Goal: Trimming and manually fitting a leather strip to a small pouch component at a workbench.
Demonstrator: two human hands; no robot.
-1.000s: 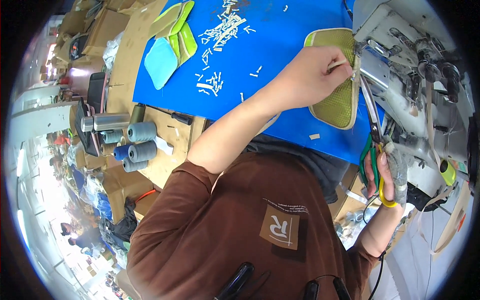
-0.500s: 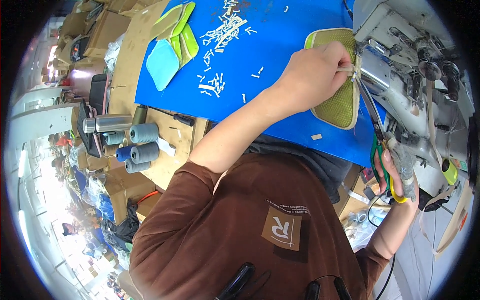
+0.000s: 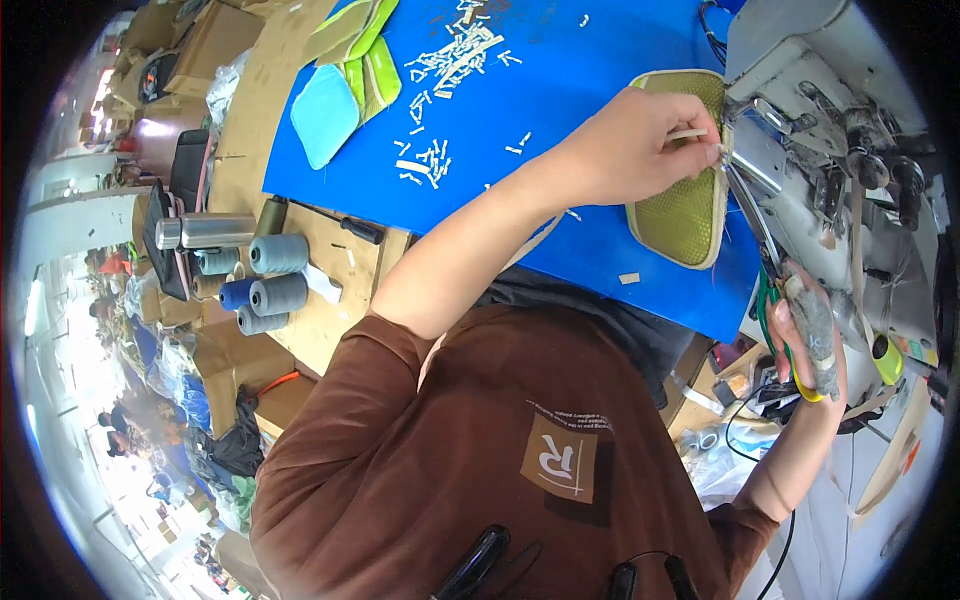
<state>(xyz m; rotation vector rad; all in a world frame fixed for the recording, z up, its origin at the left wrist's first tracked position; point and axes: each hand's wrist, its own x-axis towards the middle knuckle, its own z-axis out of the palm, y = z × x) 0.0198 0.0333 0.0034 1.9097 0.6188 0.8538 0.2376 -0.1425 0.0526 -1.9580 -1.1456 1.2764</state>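
Observation:
My left hand (image 3: 645, 145) is closed, with a short pale fabric strip (image 3: 686, 134) pinched between thumb and fingers. Below it lies an olive-green mesh pad (image 3: 680, 225) edged in beige binding, partly covered by the hand. In my right hand (image 3: 830, 335) is a pair of scissors (image 3: 750, 215) with green and yellow handles. Their blades point up along the pad's right edge, and the tips come close to my left fingertips. A grey fuzzy wrap (image 3: 812, 325) lies along the right hand and partly hides the fingers.
Pale strip scraps (image 3: 455, 65) litter the blue tabletop (image 3: 560, 60). Green pads (image 3: 378, 80) and a light-blue one (image 3: 325, 115) lie far left. Thread cones (image 3: 278, 295) and a steel flask (image 3: 215, 231) stand at left. A sewing machine (image 3: 850, 130) crowds the right.
My left fingers have shifted slightly right and down along the pad's edge, and the strip now pokes out above them. The right hand and scissors have lowered slightly. The whole view has shifted a little.

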